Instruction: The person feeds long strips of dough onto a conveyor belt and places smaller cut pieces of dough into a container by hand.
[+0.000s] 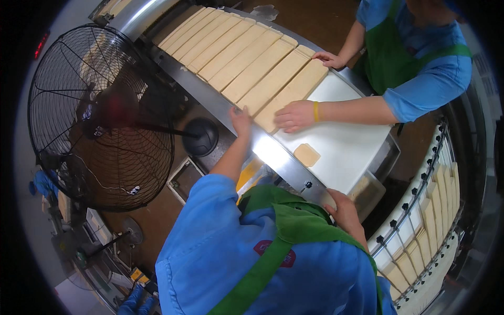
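Observation:
Long rows of pale, square-edged biscuit-like pieces (271, 84) lie side by side across the conveyor table. My left hand (241, 121) is at the near end of the rows, over the metal side rail (271, 151), fingers apart and nothing held. Lower right, my right hand (343, 208) is at the end of that rail, fingers curled beside a pale edge; whether it grips a piece is not clear. A few loose square pieces (306, 155) lie together on the white belt (342, 138) between my hands.
Opposite, a co-worker in a green apron (388, 51) has both hands on the last row. A caged floor fan (100, 118) stands left. On the right, more pale stacks (433, 212) sit behind guide rods with black knobs. A plastic bin (370, 193) is under the belt end.

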`<state>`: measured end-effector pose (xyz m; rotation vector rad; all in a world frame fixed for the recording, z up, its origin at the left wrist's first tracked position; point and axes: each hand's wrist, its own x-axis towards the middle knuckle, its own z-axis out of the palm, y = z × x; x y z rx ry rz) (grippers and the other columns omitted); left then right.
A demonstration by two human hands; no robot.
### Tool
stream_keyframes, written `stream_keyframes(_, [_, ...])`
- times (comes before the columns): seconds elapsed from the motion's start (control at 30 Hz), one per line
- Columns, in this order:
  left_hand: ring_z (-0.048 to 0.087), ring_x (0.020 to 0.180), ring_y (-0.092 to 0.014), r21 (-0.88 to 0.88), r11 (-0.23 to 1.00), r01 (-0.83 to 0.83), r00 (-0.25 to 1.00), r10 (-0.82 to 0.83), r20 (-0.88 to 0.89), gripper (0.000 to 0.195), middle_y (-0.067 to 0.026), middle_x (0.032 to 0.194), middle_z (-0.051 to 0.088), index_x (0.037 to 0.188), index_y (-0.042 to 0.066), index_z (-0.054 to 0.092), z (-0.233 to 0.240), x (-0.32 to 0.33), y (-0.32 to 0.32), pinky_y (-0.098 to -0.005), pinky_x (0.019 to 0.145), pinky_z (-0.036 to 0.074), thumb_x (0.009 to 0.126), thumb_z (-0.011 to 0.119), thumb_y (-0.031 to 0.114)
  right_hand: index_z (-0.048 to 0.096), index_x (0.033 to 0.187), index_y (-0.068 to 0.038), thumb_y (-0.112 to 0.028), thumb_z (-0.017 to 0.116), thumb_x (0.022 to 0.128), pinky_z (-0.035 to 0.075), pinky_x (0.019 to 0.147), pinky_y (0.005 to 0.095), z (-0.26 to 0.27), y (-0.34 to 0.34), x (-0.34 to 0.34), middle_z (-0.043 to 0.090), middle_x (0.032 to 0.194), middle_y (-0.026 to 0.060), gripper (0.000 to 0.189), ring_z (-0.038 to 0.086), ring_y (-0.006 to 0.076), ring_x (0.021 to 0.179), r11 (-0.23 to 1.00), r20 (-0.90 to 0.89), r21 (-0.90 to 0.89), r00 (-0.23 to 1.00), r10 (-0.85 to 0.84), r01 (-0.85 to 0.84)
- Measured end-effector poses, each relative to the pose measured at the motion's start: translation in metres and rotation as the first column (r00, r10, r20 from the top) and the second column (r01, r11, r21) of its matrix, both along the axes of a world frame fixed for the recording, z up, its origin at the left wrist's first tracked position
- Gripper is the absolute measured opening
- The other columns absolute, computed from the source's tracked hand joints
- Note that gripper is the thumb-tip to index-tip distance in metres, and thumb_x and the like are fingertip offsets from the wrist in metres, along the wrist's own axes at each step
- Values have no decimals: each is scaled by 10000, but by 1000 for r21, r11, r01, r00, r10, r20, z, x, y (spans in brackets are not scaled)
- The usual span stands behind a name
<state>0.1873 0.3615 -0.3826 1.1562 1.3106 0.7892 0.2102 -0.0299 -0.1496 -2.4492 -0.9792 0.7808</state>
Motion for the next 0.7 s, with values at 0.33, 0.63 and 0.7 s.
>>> stream_keyframes(0.33, [602, 835, -212, 66, 991, 116, 991, -120, 62, 447, -156, 1039, 608, 1361, 64, 337, 29, -13, -22, -305, 705, 490, 920, 401, 79, 545, 1174, -29, -158, 699, 758, 443, 915, 402, -3, 78, 20, 595, 1125, 174, 461, 547, 350, 1056, 963, -145, 77, 953, 268, -259])
stream_keyframes(0.63, [503, 732, -149, 260, 815, 518, 838, -423, -345, 775, -109, 964, 453, 1409, 24, 249, 68, -9, -13, -278, 635, 457, 775, 690, 91, 487, 1263, -37, -163, 687, 797, 404, 985, 369, -15, 166, 106, 506, 1281, 170, 522, 493, 328, 1167, 887, -92, 203, 893, 440, -416])
stream_keyframes(0.7, [514, 754, -163, 273, 754, 598, 768, -442, -463, 826, -132, 1005, 454, 1404, 11, 250, 50, 0, -4, -285, 641, 460, 732, 724, 90, 428, 1327, -55, -145, 683, 795, 346, 1041, 346, -32, 197, 146, 426, 1370, 156, 598, 411, 314, 1256, 897, -8, 224, 919, 393, -382])
